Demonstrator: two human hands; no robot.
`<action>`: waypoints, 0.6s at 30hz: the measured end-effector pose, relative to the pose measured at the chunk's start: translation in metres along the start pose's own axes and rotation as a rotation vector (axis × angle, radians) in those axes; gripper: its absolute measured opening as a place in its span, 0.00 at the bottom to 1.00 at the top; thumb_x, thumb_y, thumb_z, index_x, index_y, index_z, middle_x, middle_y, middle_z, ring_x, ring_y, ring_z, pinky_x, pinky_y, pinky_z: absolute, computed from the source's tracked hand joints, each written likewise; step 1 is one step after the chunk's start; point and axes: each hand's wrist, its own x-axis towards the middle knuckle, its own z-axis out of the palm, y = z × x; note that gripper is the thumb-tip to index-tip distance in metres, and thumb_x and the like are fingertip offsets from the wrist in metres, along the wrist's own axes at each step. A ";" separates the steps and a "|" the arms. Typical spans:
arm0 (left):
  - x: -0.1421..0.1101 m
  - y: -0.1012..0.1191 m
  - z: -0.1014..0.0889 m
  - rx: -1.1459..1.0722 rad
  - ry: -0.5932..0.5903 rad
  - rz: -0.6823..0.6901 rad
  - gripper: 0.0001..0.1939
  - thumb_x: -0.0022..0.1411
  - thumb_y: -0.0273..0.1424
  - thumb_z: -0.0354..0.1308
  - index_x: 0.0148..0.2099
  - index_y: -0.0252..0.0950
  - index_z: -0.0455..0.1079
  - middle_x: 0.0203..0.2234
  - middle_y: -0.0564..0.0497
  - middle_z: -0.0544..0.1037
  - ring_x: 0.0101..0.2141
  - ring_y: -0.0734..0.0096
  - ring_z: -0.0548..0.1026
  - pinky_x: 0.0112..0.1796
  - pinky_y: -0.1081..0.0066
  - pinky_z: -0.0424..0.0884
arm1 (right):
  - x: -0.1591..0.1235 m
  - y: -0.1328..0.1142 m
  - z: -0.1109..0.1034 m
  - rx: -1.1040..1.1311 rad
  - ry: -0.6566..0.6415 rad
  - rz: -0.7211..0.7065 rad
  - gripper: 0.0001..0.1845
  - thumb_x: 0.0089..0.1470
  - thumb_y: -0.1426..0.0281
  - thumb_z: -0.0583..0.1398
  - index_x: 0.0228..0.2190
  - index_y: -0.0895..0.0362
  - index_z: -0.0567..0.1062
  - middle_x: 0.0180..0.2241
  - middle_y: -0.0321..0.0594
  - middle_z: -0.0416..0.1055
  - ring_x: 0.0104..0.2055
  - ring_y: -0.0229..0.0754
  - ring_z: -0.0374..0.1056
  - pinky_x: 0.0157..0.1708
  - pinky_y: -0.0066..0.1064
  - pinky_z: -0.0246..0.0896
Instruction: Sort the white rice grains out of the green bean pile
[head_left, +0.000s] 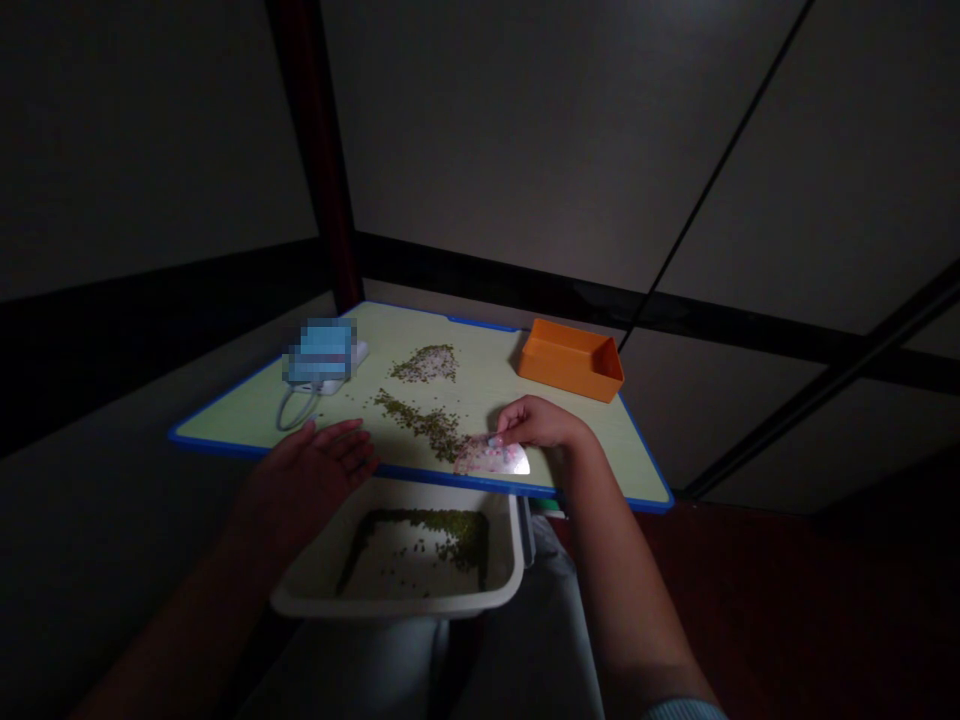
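My right hand pinches a thin half-round card with a pink floral print at the table's near edge. The card's left side touches a spread of small green grains. Palm turned up and fingers apart, my left hand is empty beside the near edge. Below the edge, between my arms, a white basin holds more green grains along its walls and corner. Farther back on the tabletop lies a second heap of paler grains mixed with green.
The small table has a pale top and a blue rim. An orange open box stands at its back right. At the left, a white device with a pixelated blue top has a looped cable. Wall panels rise behind.
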 end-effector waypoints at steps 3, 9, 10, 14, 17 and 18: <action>0.000 0.000 0.000 -0.004 -0.007 0.003 0.16 0.57 0.38 0.45 0.40 0.37 0.70 0.34 0.46 0.78 0.37 0.66 0.74 0.39 0.63 0.74 | 0.000 0.000 0.000 0.024 -0.002 -0.003 0.13 0.37 0.64 0.67 0.22 0.61 0.73 0.14 0.28 0.65 0.17 0.27 0.53 0.18 0.23 0.43; 0.000 0.000 -0.001 -0.009 -0.027 -0.007 0.16 0.58 0.37 0.44 0.40 0.36 0.70 0.34 0.46 0.78 0.37 0.66 0.75 0.38 0.63 0.74 | 0.000 0.000 -0.003 0.077 0.047 -0.059 0.14 0.39 0.63 0.66 0.23 0.61 0.72 0.16 0.29 0.65 0.18 0.29 0.56 0.20 0.24 0.46; 0.000 0.000 -0.001 -0.009 -0.029 -0.010 0.16 0.58 0.37 0.44 0.39 0.36 0.70 0.33 0.46 0.78 0.36 0.66 0.74 0.37 0.63 0.74 | 0.000 0.000 -0.003 0.080 0.058 -0.067 0.14 0.39 0.63 0.66 0.23 0.61 0.72 0.16 0.30 0.66 0.19 0.30 0.57 0.21 0.24 0.48; 0.000 0.001 0.000 -0.014 -0.036 -0.017 0.16 0.58 0.37 0.44 0.38 0.35 0.70 0.32 0.46 0.78 0.35 0.67 0.74 0.38 0.63 0.73 | 0.001 0.001 -0.004 0.057 0.103 -0.058 0.13 0.39 0.64 0.66 0.23 0.62 0.72 0.17 0.31 0.66 0.20 0.30 0.58 0.22 0.25 0.50; -0.001 0.002 0.000 -0.015 -0.034 -0.019 0.17 0.58 0.37 0.45 0.39 0.34 0.70 0.32 0.45 0.78 0.36 0.66 0.74 0.38 0.63 0.72 | 0.001 0.001 -0.003 0.051 0.155 -0.058 0.11 0.38 0.66 0.66 0.22 0.61 0.73 0.17 0.30 0.67 0.20 0.29 0.57 0.22 0.25 0.50; -0.001 0.002 0.000 -0.015 -0.032 -0.021 0.17 0.58 0.37 0.45 0.39 0.34 0.70 0.32 0.45 0.78 0.36 0.66 0.74 0.38 0.62 0.72 | 0.001 0.001 -0.003 0.051 0.167 -0.060 0.11 0.38 0.66 0.66 0.22 0.61 0.73 0.17 0.30 0.67 0.20 0.29 0.57 0.23 0.25 0.50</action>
